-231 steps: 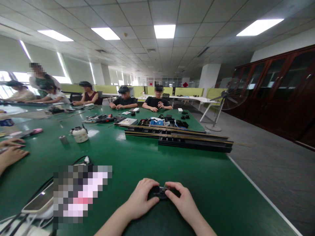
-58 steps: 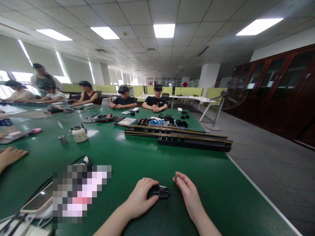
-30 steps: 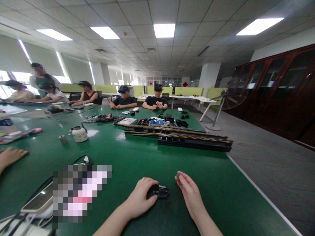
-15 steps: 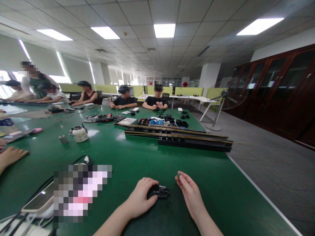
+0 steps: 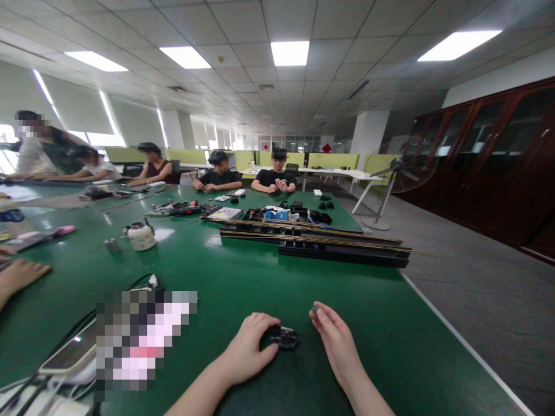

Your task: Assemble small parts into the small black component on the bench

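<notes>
On the green tabletop (image 5: 390,335), my left hand (image 5: 248,349) grips the left end of a small black plastic part (image 5: 287,338), its thumb and fingers around it. Some lighter detail shows on the part's upper face, but its exact kind is unclear. To the right and slightly above the table, my right hand (image 5: 333,335) pinches a tiny greyish piece (image 5: 316,310) between thumb and fingertips. That piece is too small to name. A short gap separates my right fingertips from the black part.
Long black rails with thin brass-coloured rods (image 5: 342,249) lie ahead. Left are a phone (image 5: 69,346) with cables, a white pot-shaped container (image 5: 141,236) and a grey cylinder (image 5: 112,246). A co-worker's hand (image 5: 23,274) rests at far left. Several people sit farther along the table.
Both my hands hold nearly the same positions, with the black part still in my left. The small piece in my right fingers looks slightly turned. A standing person far left has leaned further left.
</notes>
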`<state>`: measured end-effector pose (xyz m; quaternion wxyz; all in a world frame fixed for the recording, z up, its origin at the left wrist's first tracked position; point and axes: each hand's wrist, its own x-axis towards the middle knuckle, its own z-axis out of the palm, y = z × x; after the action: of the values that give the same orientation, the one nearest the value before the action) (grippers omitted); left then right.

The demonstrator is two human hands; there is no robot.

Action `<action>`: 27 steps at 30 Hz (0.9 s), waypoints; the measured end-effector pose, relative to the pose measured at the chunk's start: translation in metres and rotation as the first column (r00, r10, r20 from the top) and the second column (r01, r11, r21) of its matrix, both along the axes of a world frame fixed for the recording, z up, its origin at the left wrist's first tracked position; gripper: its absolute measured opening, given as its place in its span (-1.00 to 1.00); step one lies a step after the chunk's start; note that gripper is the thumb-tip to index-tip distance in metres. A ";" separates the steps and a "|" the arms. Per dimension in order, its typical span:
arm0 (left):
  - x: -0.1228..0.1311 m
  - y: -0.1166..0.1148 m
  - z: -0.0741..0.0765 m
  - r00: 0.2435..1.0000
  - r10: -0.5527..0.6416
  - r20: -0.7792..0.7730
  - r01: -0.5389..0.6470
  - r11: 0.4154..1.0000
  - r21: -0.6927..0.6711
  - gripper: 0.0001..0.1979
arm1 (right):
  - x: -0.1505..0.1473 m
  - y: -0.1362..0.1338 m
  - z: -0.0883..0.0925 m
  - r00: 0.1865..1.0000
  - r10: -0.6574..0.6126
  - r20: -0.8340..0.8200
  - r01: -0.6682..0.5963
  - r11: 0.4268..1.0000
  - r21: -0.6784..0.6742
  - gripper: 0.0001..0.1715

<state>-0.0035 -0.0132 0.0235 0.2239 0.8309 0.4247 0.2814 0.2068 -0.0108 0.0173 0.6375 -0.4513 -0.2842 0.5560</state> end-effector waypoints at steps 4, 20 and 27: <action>0.000 0.000 0.001 1.000 0.004 -0.007 -0.004 1.000 0.003 -0.61 | 0.000 0.000 0.000 1.000 0.002 -0.004 -0.002 1.000 -0.002 -0.45; 0.002 -0.001 0.001 1.000 0.008 -0.012 -0.008 1.000 -0.013 -0.63 | 0.002 0.000 -0.005 0.998 0.009 0.055 -0.010 1.000 0.028 -0.46; 0.001 -0.001 0.001 1.000 0.009 -0.008 -0.009 1.000 -0.014 -0.62 | -0.001 0.000 -0.003 0.989 0.035 0.147 -0.040 0.999 0.029 -0.46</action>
<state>-0.0030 -0.0144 0.0248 0.2269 0.8284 0.4312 0.2763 0.2059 -0.0112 0.0144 0.6116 -0.4751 -0.3473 0.5288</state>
